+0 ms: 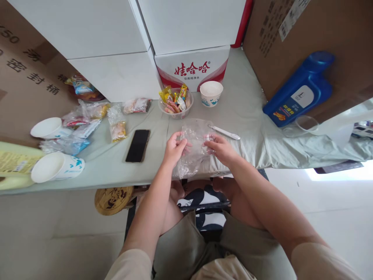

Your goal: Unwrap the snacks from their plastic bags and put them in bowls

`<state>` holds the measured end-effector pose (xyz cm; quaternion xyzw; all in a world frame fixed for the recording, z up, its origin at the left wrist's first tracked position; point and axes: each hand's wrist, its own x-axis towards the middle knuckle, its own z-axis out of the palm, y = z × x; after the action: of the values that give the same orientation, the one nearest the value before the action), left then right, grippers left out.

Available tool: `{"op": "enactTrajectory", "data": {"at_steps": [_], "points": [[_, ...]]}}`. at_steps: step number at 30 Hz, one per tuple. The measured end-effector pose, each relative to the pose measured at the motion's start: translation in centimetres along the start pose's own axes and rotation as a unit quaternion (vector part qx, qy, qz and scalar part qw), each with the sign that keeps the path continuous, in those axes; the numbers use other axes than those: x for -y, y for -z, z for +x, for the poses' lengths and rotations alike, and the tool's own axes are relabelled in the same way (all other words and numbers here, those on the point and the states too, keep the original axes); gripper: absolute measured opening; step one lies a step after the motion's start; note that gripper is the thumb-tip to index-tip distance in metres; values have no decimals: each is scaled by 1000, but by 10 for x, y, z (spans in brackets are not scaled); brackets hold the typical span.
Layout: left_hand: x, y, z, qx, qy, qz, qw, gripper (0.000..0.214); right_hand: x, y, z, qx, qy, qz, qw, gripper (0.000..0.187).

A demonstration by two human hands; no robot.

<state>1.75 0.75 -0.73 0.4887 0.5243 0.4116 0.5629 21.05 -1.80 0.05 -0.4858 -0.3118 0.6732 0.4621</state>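
Head view: pinching a clear plastic bag [194, 149] from both sides, with thumb and fingertips of the left hand [175, 147] closed narrowly on one edge and those of the right hand [220, 147] closed on the other. Holding it crumpled at the near edge of the table; cannot tell whether its lower end touches the pale green cloth [157, 147]. Just beyond the right fingers, a slim white utensil [225, 133], aslant on the cloth, of unclear kind. Farther forward, a clear bowl [175, 115] of wrapped snacks [173, 105], and near its right side an upright white paper cup [211, 100] with a blue pattern. Behind both, a white box [192, 70] with red lettering. Left of the left hand, a dark-screened phone [138, 146], flat on the cloth. Past the phone, a packet with yellow contents [118, 130], a red-and-white packet [137, 105] and a loose heap of packets [84, 120]. Beside the heap, two more paper cups [72, 168]. Well to the right, a blue bottle [301, 89], close to a brown carton [344, 58]. Below the table edge, a round wooden stool [113, 200].
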Motion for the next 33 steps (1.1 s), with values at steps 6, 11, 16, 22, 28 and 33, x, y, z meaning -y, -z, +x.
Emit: {"op": "enactTrajectory", "data": {"at_steps": [6, 11, 16, 22, 28, 33], "points": [[0, -4, -9, -3, -95, -13, 995, 79, 4, 8, -7, -86, 36, 8, 996, 74], [-4, -3, -15, 11, -146, 33, 989, 47, 5, 23, -24, 4, 149, -114, 982, 93], [-4, 5, -20, 1, -187, 160, 969, 35, 0, 35, -28, -13, 255, -332, 908, 49], [-11, 11, -36, -36, -263, 326, 907, 6, 3, 37, -34, -113, 343, -462, 810, 14], [-20, 6, -54, 51, -188, 49, 980, 38, 9, 24, -65, -8, 312, -334, 889, 12], [-12, -10, -41, -23, 0, -39, 999, 42, 2, 9, -59, -17, 125, -90, 988, 35]]}}
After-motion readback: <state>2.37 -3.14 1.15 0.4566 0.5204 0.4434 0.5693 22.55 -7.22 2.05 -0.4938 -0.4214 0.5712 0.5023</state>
